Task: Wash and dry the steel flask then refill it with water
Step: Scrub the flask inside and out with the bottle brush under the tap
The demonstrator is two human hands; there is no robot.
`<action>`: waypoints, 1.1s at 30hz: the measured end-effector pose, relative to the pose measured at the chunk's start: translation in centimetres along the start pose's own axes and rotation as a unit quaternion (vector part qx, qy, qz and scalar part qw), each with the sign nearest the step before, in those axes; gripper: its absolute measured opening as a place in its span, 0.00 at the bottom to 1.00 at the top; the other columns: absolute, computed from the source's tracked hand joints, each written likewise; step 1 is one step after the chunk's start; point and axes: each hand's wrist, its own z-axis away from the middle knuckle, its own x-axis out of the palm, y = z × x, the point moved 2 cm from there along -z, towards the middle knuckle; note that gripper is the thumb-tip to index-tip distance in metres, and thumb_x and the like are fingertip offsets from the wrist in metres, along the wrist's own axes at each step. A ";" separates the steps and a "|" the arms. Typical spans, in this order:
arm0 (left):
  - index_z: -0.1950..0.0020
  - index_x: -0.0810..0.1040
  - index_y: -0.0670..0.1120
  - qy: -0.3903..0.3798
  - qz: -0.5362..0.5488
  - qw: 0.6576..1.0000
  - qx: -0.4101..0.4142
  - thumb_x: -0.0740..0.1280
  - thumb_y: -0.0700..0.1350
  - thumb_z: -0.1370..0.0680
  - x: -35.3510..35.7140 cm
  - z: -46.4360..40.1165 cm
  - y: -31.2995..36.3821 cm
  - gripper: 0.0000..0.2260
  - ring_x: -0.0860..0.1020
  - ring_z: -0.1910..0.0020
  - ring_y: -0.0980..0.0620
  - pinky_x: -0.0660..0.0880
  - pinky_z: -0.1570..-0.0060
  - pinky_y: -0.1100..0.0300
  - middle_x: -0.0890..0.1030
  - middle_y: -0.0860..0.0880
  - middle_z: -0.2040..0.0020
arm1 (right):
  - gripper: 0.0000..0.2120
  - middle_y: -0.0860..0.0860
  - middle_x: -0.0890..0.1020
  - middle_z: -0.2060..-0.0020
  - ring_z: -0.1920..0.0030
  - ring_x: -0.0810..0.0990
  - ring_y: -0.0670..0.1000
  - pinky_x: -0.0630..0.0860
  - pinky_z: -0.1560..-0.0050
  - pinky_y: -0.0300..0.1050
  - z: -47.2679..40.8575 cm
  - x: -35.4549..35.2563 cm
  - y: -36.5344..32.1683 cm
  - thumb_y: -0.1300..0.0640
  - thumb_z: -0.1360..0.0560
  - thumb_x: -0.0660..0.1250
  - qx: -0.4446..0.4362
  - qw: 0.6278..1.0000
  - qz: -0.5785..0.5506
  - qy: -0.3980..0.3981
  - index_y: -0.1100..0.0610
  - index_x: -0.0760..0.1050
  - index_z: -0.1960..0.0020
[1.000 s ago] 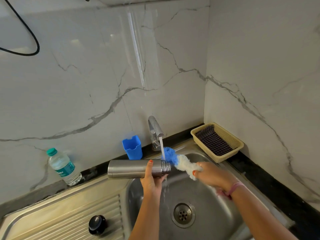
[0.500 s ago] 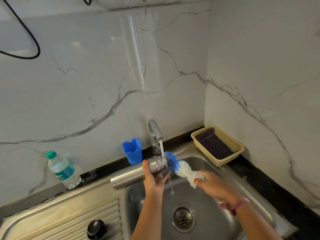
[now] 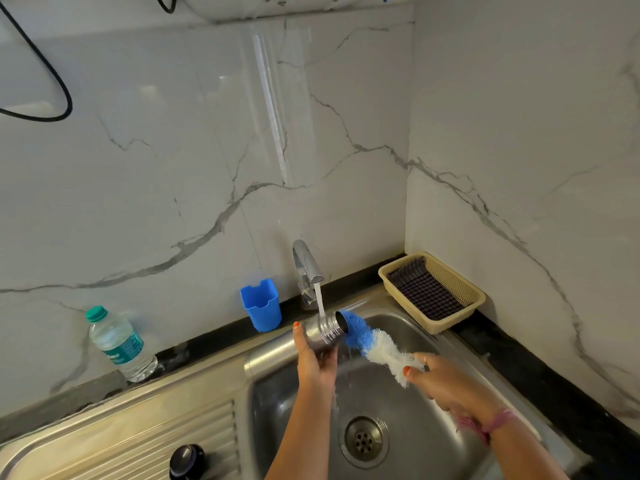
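My left hand (image 3: 317,362) grips the steel flask (image 3: 277,348) near its neck, holding it tilted over the sink (image 3: 408,410) with its open mouth raised to the right. Water from the tap (image 3: 306,263) falls onto the flask's neck. My right hand (image 3: 446,386) holds a blue and white bottle brush (image 3: 374,344) by its handle end. The brush's blue tip sits just at the flask's mouth, outside it. The flask's black cap (image 3: 185,460) lies on the draining board.
A plastic water bottle (image 3: 119,344) stands on the counter at the left. A blue holder (image 3: 261,304) sits beside the tap. A beige basket (image 3: 433,289) with a dark checked cloth is in the right corner. The drain (image 3: 363,441) lies below my hands.
The flask went from lying level to tilted with its mouth up. The brush has come out of the mouth a little and my right hand has drawn back to the right.
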 end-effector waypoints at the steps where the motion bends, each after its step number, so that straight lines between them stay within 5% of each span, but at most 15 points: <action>1: 0.27 0.67 0.45 0.001 0.004 1.000 0.001 0.73 0.51 0.25 0.0 -0.1 -0.2 0.30 0.78 0.39 0.40 0.72 0.33 0.44 0.77 0.38 0.38 | 0.23 0.43 0.73 0.59 0.65 0.69 0.40 0.63 0.68 0.33 -0.1 -0.1 0.3 0.51 0.19 0.61 0.004 1.000 -0.002 -0.001 0.53 0.63 0.26; 8: 0.29 0.68 0.43 -0.001 -0.022 1.000 0.011 0.75 0.45 0.27 -0.3 0.4 -0.8 0.29 0.79 0.43 0.39 0.75 0.38 0.43 0.78 0.38 0.40 | 0.26 0.42 0.68 0.64 0.67 0.66 0.40 0.62 0.68 0.34 -0.9 -0.3 2.4 0.50 0.20 0.61 0.023 0.999 -0.020 0.011 0.53 0.60 0.25; 13: 0.28 0.67 0.44 0.013 -0.093 0.995 0.021 0.78 0.42 0.33 -0.8 0.4 -0.9 0.36 0.79 0.41 0.38 0.77 0.42 0.41 0.76 0.37 0.37 | 0.25 0.52 0.76 0.41 0.50 0.75 0.48 0.74 0.44 0.44 -0.9 -1.2 3.2 0.50 0.20 0.62 0.023 0.999 -0.013 0.043 0.53 0.63 0.25; 19: 0.29 0.63 0.48 0.003 -0.145 0.989 0.022 0.79 0.38 0.32 -0.9 0.0 -2.1 0.37 0.78 0.45 0.38 0.73 0.38 0.34 0.75 0.37 0.38 | 0.26 0.49 0.76 0.49 0.57 0.76 0.44 0.73 0.56 0.40 -1.3 -2.1 4.0 0.50 0.21 0.63 0.046 0.998 -0.022 0.047 0.53 0.62 0.25; 24: 0.27 0.62 0.49 -0.005 -0.177 0.984 0.013 0.79 0.37 0.33 -0.9 -0.3 -2.8 0.40 0.77 0.41 0.37 0.73 0.37 0.36 0.75 0.38 0.37 | 0.27 0.55 0.77 0.39 0.49 0.77 0.50 0.75 0.42 0.47 -1.4 -2.1 4.4 0.50 0.21 0.63 0.064 0.996 -0.039 0.040 0.54 0.61 0.25; 29: 0.22 0.57 0.51 -0.027 -0.226 0.974 0.012 0.78 0.36 0.33 -1.1 -0.4 -3.1 0.46 0.77 0.49 0.41 0.75 0.39 0.39 0.75 0.41 0.43 | 0.24 0.47 0.77 0.57 0.53 0.79 0.48 0.77 0.44 0.48 -1.3 -1.9 4.5 0.52 0.20 0.63 0.051 0.997 -0.038 0.041 0.54 0.65 0.27; 33: 0.21 0.54 0.51 -0.025 -0.292 0.956 0.004 0.79 0.35 0.33 -2.0 -0.5 -3.3 0.48 0.78 0.50 0.42 0.76 0.41 0.41 0.75 0.40 0.40 | 0.26 0.47 0.77 0.57 0.59 0.76 0.45 0.76 0.54 0.42 -1.4 -1.9 4.8 0.51 0.21 0.64 0.068 0.995 -0.056 0.040 0.54 0.62 0.25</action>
